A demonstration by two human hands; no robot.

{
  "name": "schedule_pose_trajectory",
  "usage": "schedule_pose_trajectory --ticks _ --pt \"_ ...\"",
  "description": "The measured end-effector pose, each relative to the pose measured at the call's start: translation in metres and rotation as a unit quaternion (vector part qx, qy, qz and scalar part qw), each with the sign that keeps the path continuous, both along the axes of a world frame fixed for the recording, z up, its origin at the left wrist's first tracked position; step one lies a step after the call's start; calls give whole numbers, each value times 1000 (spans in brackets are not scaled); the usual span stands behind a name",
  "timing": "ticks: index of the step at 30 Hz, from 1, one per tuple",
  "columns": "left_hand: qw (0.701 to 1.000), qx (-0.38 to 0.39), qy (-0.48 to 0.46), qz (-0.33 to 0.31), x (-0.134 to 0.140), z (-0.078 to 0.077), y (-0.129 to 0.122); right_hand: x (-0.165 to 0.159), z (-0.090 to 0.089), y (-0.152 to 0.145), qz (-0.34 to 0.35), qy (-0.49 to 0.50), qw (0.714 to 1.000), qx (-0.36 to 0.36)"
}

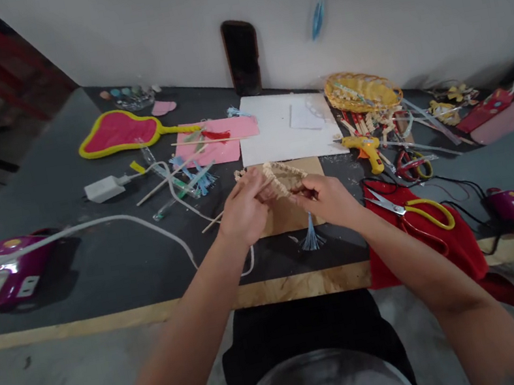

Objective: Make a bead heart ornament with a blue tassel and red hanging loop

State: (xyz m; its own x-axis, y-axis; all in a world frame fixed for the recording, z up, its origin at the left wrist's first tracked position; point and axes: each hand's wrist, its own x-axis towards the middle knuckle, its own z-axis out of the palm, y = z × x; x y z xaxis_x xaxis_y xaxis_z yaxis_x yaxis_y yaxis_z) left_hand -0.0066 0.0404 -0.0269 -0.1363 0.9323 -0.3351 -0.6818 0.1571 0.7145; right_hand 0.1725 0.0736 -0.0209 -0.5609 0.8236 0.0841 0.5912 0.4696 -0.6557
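Note:
Above a brown cardboard piece (275, 221) at the table's front, both hands grip a cream braided cord piece (278, 175). My left hand (245, 204) is closed on its left side, fingers wrapped round it. The fingers of my right hand (330, 199) pinch its right end. Below that hand a light blue tassel (312, 236) hangs or lies over the cardboard edge; its join is hidden by the fingers. A thin wooden stick (212, 223) pokes out beside my left hand.
Yellow-handled scissors (409, 209) lie on a red cloth (391, 248) at right, near a yellow glue gun (366, 150) and a wicker basket (363, 91). Leftward are a white charger (104, 189), cable and pink fan (117, 132). A phone (242, 55) leans on the wall.

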Motion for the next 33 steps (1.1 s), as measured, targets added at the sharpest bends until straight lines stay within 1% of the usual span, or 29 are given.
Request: schedule_pose_trajectory --ticks 2,4,7,9,11,14,16,19,23,26,27,29,31,33 --pt "998 -9 -43 -43 7 4 6 2 0 -1 0 3 1000 13" --pt "994 -39 -66 -80 12 6 11 3 -1 -4 10 -14 999 43" --pt "989 -73 -89 -94 15 6 13 3 -3 -9 31 -36 995 85" --pt "987 -65 -107 -98 14 4 12 2 -4 -12 32 -35 993 109" --pt "985 -41 -123 -117 13 4 10 1 -4 -15 27 -26 990 136" --pt "978 -6 -145 -147 13 3 6 -2 0 -16 56 -30 982 178" --pt "975 5 -154 -158 13 4 5 -6 6 -16 89 -58 975 197" --pt "974 9 -161 -160 15 6 3 -11 16 -17 115 -125 961 216" --pt "971 12 -177 -160 18 7 2 -17 23 -18 128 -199 941 240" --pt "970 11 -179 -163 18 5 2 -19 23 -18 125 -220 937 243" --pt "972 12 -175 -159 17 4 2 -18 23 -17 119 -214 939 240" --pt "976 14 -166 -143 17 2 2 -15 22 -14 94 -173 953 229" --pt "980 12 -161 -120 17 0 3 -9 22 -7 56 -103 972 206" --pt "980 6 -165 -110 18 -1 3 -1 21 4 5 -28 983 183"
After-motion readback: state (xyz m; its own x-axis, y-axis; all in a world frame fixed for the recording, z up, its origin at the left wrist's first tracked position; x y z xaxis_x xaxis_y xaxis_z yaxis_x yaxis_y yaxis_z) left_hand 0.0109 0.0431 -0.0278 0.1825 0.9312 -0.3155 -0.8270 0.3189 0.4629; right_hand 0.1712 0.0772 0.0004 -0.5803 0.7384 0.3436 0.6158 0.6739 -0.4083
